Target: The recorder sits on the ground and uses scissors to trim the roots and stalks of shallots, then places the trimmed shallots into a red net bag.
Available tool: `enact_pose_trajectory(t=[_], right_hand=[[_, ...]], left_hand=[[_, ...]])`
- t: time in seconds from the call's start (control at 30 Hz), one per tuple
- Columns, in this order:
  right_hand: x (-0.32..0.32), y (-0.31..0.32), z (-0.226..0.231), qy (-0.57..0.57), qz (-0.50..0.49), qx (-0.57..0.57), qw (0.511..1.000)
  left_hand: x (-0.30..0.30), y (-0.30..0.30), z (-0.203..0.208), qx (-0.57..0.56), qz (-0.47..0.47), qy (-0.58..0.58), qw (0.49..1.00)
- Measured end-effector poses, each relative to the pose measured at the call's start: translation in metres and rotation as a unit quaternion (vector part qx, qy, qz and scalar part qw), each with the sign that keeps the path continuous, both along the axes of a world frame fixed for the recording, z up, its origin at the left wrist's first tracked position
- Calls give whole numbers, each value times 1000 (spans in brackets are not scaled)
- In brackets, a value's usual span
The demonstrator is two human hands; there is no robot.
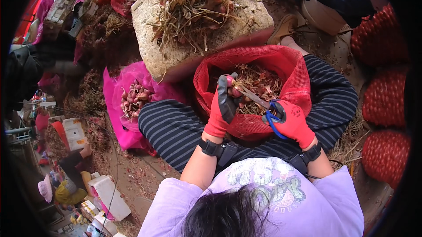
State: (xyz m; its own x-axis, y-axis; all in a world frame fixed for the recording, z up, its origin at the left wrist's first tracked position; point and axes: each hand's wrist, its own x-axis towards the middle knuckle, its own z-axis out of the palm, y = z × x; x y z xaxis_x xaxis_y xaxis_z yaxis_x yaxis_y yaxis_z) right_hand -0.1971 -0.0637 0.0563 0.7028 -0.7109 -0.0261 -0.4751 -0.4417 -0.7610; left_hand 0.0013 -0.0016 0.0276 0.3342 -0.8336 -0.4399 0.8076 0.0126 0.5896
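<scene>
Purple bulbs [236, 92] are pinched by the gloved left hand [225, 105]; scissors [258, 100] are gripped in the right hand [292, 117], blades toward the bulbs. Fingertips are best kept behind the cut, made over the red mesh bag [257, 126] below. Loose bulbs [136, 98] lie left, in a pink bag [115, 81]; dried stalks [187, 6] are heaped far.
</scene>
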Motion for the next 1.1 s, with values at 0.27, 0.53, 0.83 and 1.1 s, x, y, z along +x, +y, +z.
enact_pose_trajectory(t=[0.27, 0.53, 0.83, 1.1], right_hand=[[-15, -1, -25, 57, 11, -119, 991], [-14, 2, -17, 113, 35, -30, 993], [-10, 2, -16, 18, -8, -26, 999], [-8, 3, -7, 41, -15, -55, 998]], left_hand=[[-4, 4, -12, 10, -44, -8, 999], [-9, 1, -6, 11, -37, 17, 999], [-2, 3, -12, -15, -45, 36, 998], [0, 5, -13, 4, -62, -14, 998]])
